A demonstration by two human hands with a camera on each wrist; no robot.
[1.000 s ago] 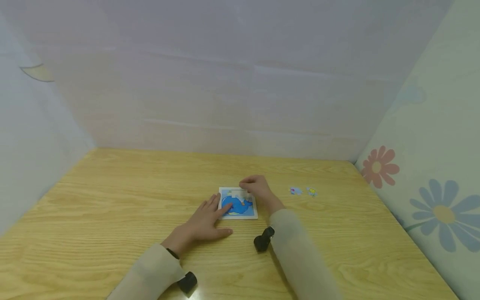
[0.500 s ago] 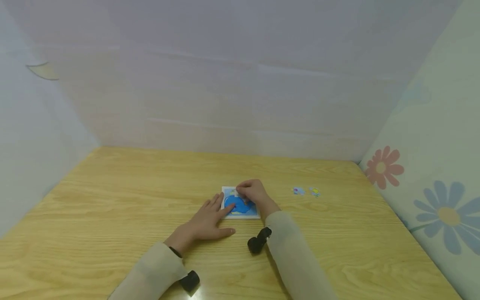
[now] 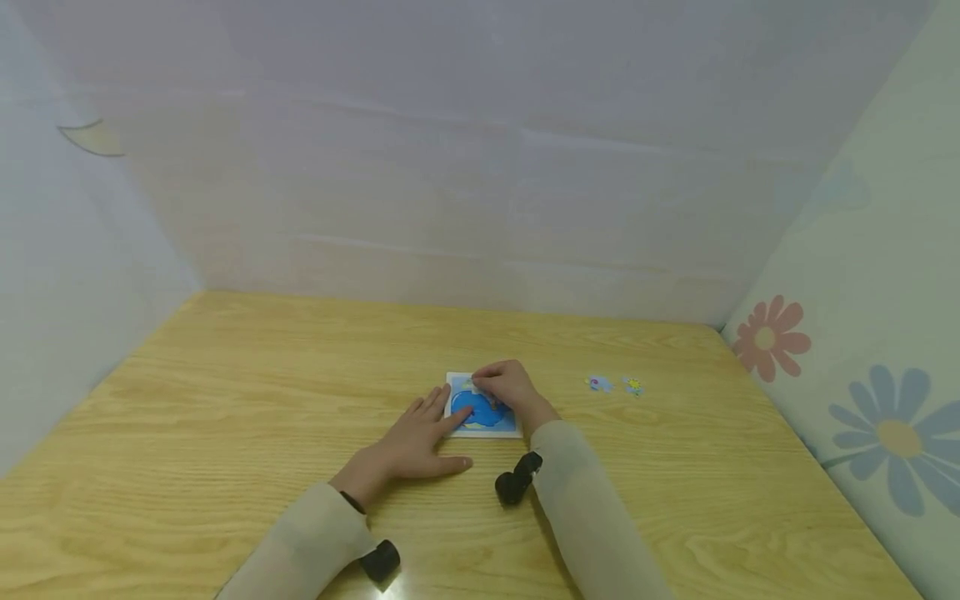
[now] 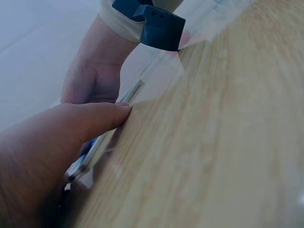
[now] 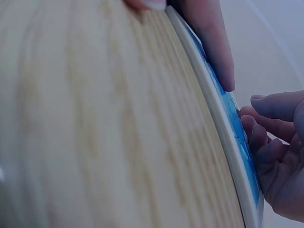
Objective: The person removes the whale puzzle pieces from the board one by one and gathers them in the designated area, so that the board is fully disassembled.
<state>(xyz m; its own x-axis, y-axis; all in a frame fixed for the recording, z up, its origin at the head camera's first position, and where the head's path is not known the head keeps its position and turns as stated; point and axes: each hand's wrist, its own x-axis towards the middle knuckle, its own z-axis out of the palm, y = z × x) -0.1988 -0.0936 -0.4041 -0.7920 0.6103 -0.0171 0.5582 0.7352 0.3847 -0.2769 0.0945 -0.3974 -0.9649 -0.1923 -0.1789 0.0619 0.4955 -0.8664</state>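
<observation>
A small square jigsaw puzzle (image 3: 480, 421) with a white border and a blue whale picture lies flat on the table. My left hand (image 3: 412, 437) rests flat at its left side, index finger on the whale and thumb stretched over the wood. At the upper part of the picture, my right hand (image 3: 510, 387) has its thumb and fingers together on a puzzle piece, which the fingers mostly hide. In the right wrist view the fingers (image 5: 273, 142) of that hand bend against the puzzle's face. The left thumb (image 4: 109, 116) shows near the puzzle's edge in the left wrist view.
Two loose puzzle pieces lie right of the puzzle: a pale blue one with a purple spot (image 3: 598, 383) and one with a yellow shape (image 3: 633, 385). Pale cloth walls stand behind and beside the wooden table (image 3: 262, 375). Each wrist wears a black camera (image 3: 512, 486).
My right hand has come down and slightly left, from above the puzzle's top edge onto its upper part, covering the pale gap there. The left hand stays in place on the puzzle.
</observation>
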